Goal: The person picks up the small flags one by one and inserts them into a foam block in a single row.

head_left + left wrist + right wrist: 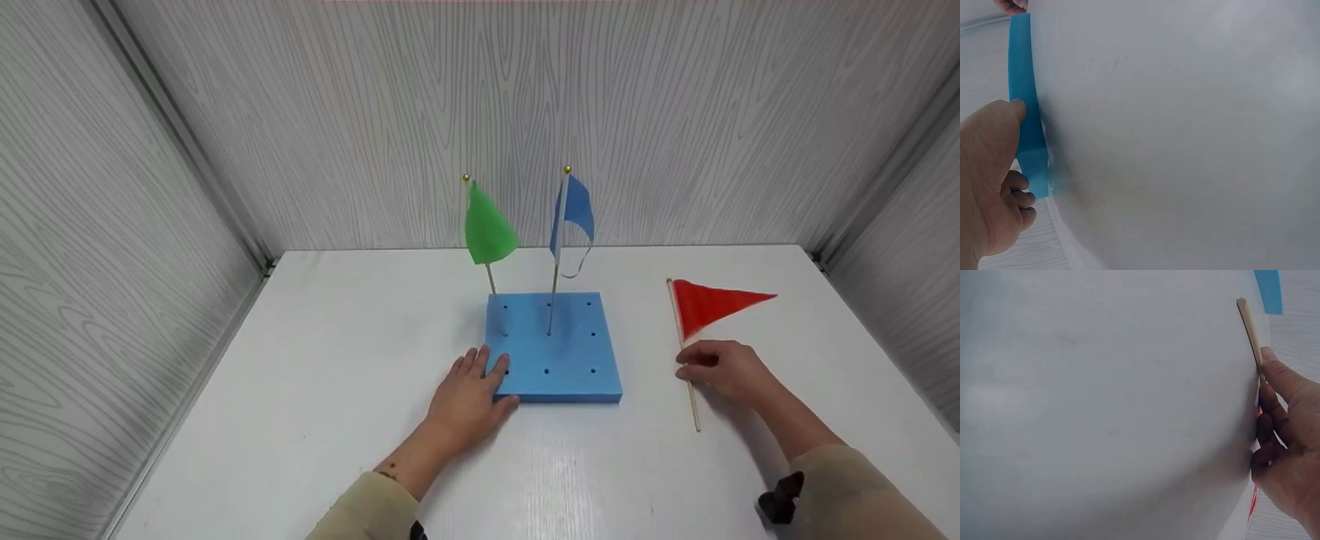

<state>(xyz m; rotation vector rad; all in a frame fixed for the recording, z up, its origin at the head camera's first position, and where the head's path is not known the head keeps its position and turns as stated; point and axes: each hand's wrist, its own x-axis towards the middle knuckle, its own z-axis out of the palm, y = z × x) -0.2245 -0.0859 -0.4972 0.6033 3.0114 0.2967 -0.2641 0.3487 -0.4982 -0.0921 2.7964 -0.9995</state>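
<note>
A blue foam block (559, 352) with several holes sits mid-table. A green flag (489, 229) and a blue flag (574, 210) stand upright in its back holes. My left hand (480, 379) rests on the block's near-left corner, fingers fairly straight, thumb against the front edge; in the left wrist view the left hand (999, 157) touches the block's side (1021, 67). A red flag (709, 301) lies flat to the right of the block. My right hand (712, 369) pinches its wooden stick (694, 409); in the right wrist view the thumb of the right hand (1278, 410) sits on the stick (1249, 326).
The white table (337, 337) is enclosed by grey wood-grain walls (112, 247) on the left, back and right. Bare tabletop lies left of the block and in front of it.
</note>
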